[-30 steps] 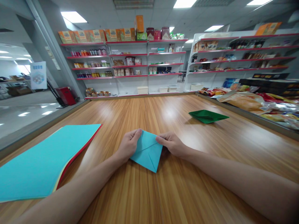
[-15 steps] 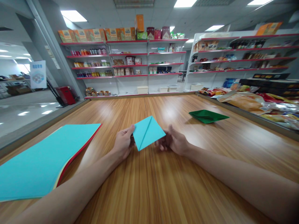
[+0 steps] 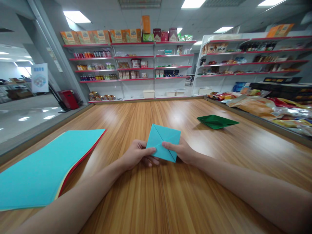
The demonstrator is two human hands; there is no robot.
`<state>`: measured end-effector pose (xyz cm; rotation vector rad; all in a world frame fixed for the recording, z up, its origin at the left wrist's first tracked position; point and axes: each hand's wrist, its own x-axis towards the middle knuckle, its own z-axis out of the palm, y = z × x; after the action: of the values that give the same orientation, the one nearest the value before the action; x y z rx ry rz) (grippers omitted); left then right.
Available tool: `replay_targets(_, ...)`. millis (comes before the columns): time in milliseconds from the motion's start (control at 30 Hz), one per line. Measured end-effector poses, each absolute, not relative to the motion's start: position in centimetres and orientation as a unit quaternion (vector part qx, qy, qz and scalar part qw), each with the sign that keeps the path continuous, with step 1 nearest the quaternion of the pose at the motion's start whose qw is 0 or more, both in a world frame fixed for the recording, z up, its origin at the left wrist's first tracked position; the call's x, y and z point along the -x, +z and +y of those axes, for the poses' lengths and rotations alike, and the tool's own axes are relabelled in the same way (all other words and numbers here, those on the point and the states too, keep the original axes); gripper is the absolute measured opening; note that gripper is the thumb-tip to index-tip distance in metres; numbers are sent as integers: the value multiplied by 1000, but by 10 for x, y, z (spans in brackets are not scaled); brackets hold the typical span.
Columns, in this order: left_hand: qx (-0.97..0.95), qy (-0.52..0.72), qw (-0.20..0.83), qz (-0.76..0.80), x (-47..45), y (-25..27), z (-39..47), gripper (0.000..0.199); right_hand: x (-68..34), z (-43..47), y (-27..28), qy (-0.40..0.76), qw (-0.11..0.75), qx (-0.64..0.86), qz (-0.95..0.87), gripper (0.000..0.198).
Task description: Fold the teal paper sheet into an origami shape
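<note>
A folded square of light blue paper (image 3: 165, 135) with diagonal creases is held above the table between both hands. My left hand (image 3: 138, 154) pinches its lower left edge, thumb on top and fingers underneath. My right hand (image 3: 181, 149) grips the right side, its thumb lying across the front near the middle. The fingers of the right hand are hidden behind the paper. To the right, apart from my hands, a folded dark green paper piece (image 3: 217, 121) rests on the table.
A stack of coloured paper sheets (image 3: 53, 162), light blue on top with red and yellow beneath, lies on the left of the wooden table (image 3: 131, 208). Packaged snacks (image 3: 255, 107) are heaped beyond the right edge. Stocked shelves (image 3: 134, 57) stand behind.
The blue paper has turned and shifted slightly right. My right hand has closed on it, its thumb now over the front, and my left thumb has moved to the lower edge.
</note>
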<state>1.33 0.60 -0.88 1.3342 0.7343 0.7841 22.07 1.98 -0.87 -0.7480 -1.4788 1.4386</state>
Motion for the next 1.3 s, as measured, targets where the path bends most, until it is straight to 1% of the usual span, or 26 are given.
replay_targets(167,-607,339,629,348,-16,-8,3,36,-220,16,-8,547,443,313,-638,31)
replay_targets(300,-623,395,571,360,-17,-7,1,35,-215,13,-9,514,391,320,-693,29)
replay_targets(367,-619,431,542,370,-17,-8,2,36,-210,11,-9,494,385,328,-707,29)
replay_targets(433,-609,469,495,405,-18,-9,2,42,-205,8,-10,482,381,329,-717,29)
replay_targets(533,-614,514,373,468,-21,-8,2,50,-197,0,-9,479,340,310,-747,24)
replay_targets(600,-619,537,303,486,-22,-7,1,52,-192,-6,-8,475,317,299,-764,21)
replay_targets(667,-611,560,269,491,-22,-4,-1,52,-186,-13,-5,476,317,282,-771,20)
replay_targets(767,-581,593,252,498,-18,-1,-2,54,-178,-19,0,468,322,263,-780,18)
replay_targets(867,-561,607,238,510,-14,1,-2,53,-174,-23,5,436,321,247,-804,14)
replay_targets(933,-561,605,225,518,-14,3,-2,53,-173,-25,7,413,323,228,-820,11)
replay_targets(1067,-580,582,223,525,-17,6,-7,53,-172,-31,9,393,317,202,-839,14)
replay_targets(1167,-574,582,236,525,-17,7,-9,52,-169,-37,9,378,313,230,-840,15)
replay_targets(1300,-545,599,220,544,-13,7,-5,51,-164,-45,8,396,242,291,-837,26)
